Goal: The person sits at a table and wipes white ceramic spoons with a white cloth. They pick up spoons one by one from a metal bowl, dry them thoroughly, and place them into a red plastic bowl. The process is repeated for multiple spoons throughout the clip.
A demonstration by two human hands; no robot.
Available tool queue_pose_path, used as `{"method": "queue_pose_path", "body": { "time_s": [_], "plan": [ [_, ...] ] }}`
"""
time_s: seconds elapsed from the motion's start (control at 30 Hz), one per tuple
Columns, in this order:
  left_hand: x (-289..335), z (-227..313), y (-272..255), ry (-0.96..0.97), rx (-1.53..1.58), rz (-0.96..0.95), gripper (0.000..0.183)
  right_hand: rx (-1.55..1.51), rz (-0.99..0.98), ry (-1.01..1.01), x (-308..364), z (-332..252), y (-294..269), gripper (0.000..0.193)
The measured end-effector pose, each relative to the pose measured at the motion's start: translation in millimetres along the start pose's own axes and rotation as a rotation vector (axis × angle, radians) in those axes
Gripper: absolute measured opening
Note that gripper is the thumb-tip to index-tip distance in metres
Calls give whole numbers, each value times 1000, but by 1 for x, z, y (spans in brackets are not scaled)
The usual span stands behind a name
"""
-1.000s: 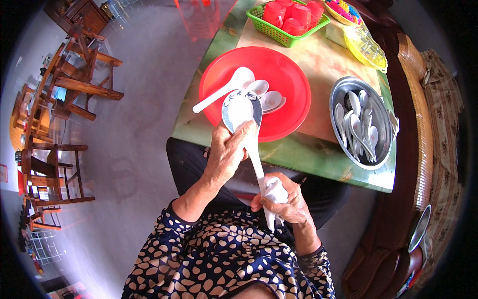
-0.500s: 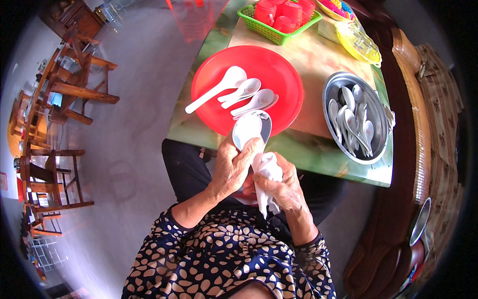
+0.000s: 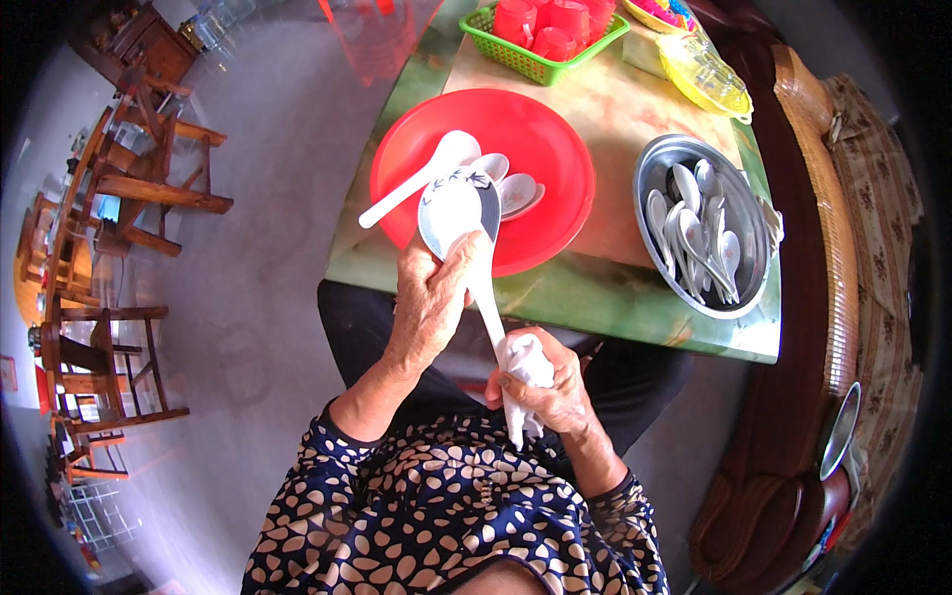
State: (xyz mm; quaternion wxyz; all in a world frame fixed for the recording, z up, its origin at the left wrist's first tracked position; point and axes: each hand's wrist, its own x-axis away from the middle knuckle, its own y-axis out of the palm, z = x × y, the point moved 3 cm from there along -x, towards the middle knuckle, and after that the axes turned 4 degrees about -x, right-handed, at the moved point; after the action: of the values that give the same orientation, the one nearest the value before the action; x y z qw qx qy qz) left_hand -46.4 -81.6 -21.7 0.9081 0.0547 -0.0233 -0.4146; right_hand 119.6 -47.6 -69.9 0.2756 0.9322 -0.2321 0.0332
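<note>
My left hand [image 3: 433, 297] grips a large white ladle [image 3: 451, 216] at the base of its bowl. Dark leaf marks show near the bowl's rim. The bowl points away from me, over the near part of a red plastic basin [image 3: 560, 213]. Lower down, my right hand [image 3: 563, 397] is closed around a bunched white cloth [image 3: 526, 369], wrapped at the tail of the ladle's handle. In the basin lie another long-handled white ladle [image 3: 452, 154] and several white soup spoons [image 3: 518, 191], partly hidden by the held ladle.
An oval metal bowl [image 3: 762, 238] full of spoons stands right of the basin on the green marbled table [image 3: 595, 297]. Farther back are a green basket [image 3: 526, 59] with red cups and a yellow basket [image 3: 694, 84]. A wooden bench [image 3: 813, 228] runs along the right; wooden chairs [image 3: 109, 367] stand left.
The ladle has moved up and left with my left hand, now covering some spoons. My right hand and the cloth have slid down the handle, so more of it shows between my hands.
</note>
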Motion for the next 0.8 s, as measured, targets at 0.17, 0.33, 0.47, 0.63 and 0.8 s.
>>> {"method": "queue_pose_path", "body": {
  "time_s": [0.17, 0.33, 0.47, 0.63, 0.8],
  "plan": [
    [12, -10, 9, -122, 171, -150, 27, 31, 63, -199, 6, -1, 0, 42],
    [44, -16, 21, 57, -185, -173, 16, 10, 138, -268, 1, -5, 6, 37],
    [41, -7, 20, 53, -214, -143, 16, -99, 30, -204, 3, 2, 9, 41],
    [19, 0, -1, -27, -226, -148, 22, 3, -70, -117, 6, 12, 4, 40],
    [-16, 32, -33, 335, -720, -6, 21, -6, 106, -171, 3, 8, -9, 40]
  ]
}}
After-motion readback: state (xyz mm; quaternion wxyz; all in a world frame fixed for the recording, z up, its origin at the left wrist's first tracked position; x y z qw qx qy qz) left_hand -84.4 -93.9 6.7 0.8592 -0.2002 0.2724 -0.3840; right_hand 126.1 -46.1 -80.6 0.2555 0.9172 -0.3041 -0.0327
